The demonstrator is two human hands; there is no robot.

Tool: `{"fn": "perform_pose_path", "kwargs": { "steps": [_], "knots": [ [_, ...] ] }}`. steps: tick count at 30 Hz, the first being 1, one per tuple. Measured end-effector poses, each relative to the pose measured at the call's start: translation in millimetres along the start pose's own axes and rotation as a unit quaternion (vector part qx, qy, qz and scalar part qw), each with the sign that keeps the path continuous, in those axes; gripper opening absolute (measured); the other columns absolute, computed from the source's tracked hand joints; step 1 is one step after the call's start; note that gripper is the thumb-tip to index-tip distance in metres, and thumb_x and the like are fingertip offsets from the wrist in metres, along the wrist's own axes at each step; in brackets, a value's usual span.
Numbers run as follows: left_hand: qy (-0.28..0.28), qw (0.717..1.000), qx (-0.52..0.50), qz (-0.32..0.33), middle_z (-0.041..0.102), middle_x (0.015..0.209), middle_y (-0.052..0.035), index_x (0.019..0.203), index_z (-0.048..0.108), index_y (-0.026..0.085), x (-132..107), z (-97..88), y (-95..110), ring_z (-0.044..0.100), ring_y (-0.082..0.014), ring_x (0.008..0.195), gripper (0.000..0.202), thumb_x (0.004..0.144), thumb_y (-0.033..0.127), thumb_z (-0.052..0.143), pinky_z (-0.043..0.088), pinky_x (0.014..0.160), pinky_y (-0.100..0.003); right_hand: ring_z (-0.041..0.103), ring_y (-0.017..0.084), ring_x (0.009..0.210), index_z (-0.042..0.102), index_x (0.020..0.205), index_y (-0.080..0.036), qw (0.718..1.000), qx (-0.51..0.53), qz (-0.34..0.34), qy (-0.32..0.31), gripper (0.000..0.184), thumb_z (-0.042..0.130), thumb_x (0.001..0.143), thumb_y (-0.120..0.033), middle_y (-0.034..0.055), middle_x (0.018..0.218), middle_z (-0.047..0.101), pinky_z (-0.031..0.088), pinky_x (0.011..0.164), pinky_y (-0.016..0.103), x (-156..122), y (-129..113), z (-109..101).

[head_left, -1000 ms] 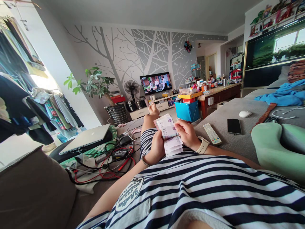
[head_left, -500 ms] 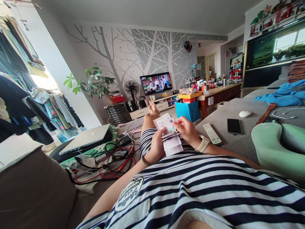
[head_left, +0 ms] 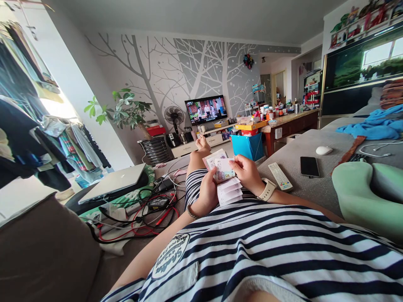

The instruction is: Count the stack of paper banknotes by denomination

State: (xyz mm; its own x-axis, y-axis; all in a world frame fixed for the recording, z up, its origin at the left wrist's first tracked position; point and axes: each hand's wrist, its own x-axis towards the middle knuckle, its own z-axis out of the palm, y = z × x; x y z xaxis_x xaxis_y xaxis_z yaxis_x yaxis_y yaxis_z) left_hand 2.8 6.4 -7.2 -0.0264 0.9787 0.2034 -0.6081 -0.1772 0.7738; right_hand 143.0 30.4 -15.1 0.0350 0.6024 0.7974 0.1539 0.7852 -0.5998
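Observation:
A small stack of banknotes (head_left: 225, 173) is held above my lap, in front of my striped shirt (head_left: 252, 243). My left hand (head_left: 206, 188) is closed on the stack's left side, its thumb pressing on the face of the notes. At the upper right edge, my right hand (head_left: 247, 170) pinches one note between thumb and fingers. A number 5 shows on the notes' printed face. Several folded-over note ends (head_left: 229, 192) fan downward below the left thumb. How many notes there are is hidden by their overlap.
On the grey sofa to my right lie a remote control (head_left: 280, 177), a phone (head_left: 310, 167), a white mouse (head_left: 324, 150) and a green neck pillow (head_left: 355, 193). At left, a laptop (head_left: 113, 182) sits beside tangled cables (head_left: 151, 209). A television (head_left: 206, 110) is on ahead.
My right hand has drawn a note across the stack's upper part and now pinches its edge. More note ends fan out below my left thumb than before.

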Motion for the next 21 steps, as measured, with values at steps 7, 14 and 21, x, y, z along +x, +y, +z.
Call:
{"fn": "perform_pose_path", "kwargs": {
  "steps": [7, 14, 21],
  "knots": [
    [-0.028, 0.997, 0.068, 0.029, 0.084, 0.102, -0.0112, 0.105, 0.078, 0.014, -1, -1.3, 3, 0.076, -0.0337, 0.113, 0.035, 0.081, 0.039, 0.081, 0.060, 0.099, -0.041, 0.049, 0.015, 0.061, 0.055, 0.078, -0.022, 0.998, 0.041, -0.028, -0.033, 0.038, 0.054, 0.102, -0.052, -0.0017, 0.066, 0.054, 0.033, 0.060, 0.029, -6, -5, -1],
    [-0.038, 0.944, 0.301, 0.133, 0.082, 0.092, -0.0084, 0.075, 0.077, 0.019, -16, -4.8, 18, 0.072, -0.0306, 0.104, 0.013, 0.084, 0.025, 0.069, 0.056, 0.093, -0.037, 0.052, 0.017, 0.064, 0.057, 0.081, -0.022, 0.998, 0.036, -0.032, -0.035, 0.035, 0.054, 0.103, -0.049, -0.0011, 0.068, 0.057, 0.035, 0.063, 0.030, -4, -2, -1],
    [-0.005, 0.946, 0.297, 0.127, 0.081, 0.088, -0.0097, 0.076, 0.074, 0.019, -19, -1.7, 18, 0.071, -0.0338, 0.109, 0.016, 0.086, 0.030, 0.069, 0.057, 0.095, -0.040, 0.055, 0.017, 0.067, 0.061, 0.088, -0.022, 0.997, 0.058, -0.029, -0.038, 0.039, 0.054, 0.103, -0.057, 0.0005, 0.074, 0.062, 0.039, 0.064, 0.029, -5, -2, -1]
  ]
}}
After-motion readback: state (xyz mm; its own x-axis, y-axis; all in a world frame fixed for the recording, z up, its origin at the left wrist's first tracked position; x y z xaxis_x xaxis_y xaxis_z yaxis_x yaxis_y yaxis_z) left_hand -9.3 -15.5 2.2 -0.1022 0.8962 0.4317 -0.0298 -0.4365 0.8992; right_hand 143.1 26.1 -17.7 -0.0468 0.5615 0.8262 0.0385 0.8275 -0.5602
